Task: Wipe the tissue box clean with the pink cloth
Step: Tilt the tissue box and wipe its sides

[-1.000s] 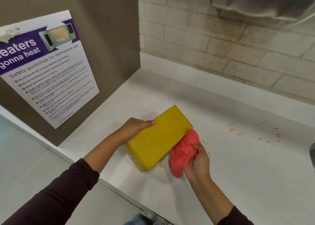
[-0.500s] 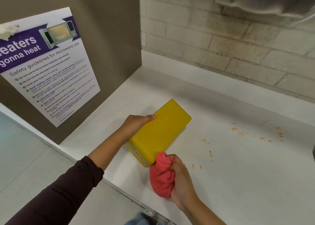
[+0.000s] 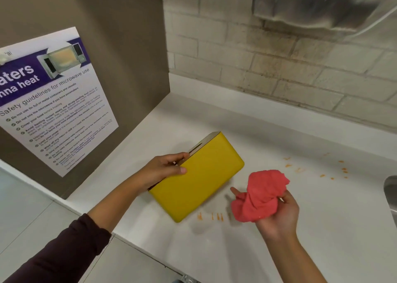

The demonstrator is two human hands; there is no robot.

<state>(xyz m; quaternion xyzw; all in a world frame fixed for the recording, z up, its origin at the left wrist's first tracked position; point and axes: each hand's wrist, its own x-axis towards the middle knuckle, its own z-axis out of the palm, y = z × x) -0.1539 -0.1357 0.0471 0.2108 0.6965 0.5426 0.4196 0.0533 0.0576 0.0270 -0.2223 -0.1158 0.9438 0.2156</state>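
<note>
A yellow tissue box (image 3: 199, 177) rests tilted on the white counter (image 3: 322, 229), a broad yellow face turned up toward me. My left hand (image 3: 160, 171) grips its upper left edge, thumb on the yellow face, fingers over the slotted beige side. To the right of the box, my right hand (image 3: 279, 216) is turned palm up and holds the bunched pink cloth (image 3: 261, 194). The cloth is clear of the box, a short gap between them.
Orange smears (image 3: 211, 216) mark the counter just below the box, and more orange specks (image 3: 322, 169) lie to the right. A brown panel with a microwave safety poster (image 3: 51, 102) stands at left. A brick wall runs behind; a metal sink rim (image 3: 391, 197) shows at the right edge.
My right hand has pulled the pink cloth off the box's lower end and swung it right, palm turned up. The left hand has tipped the box, showing its beige slotted side.
</note>
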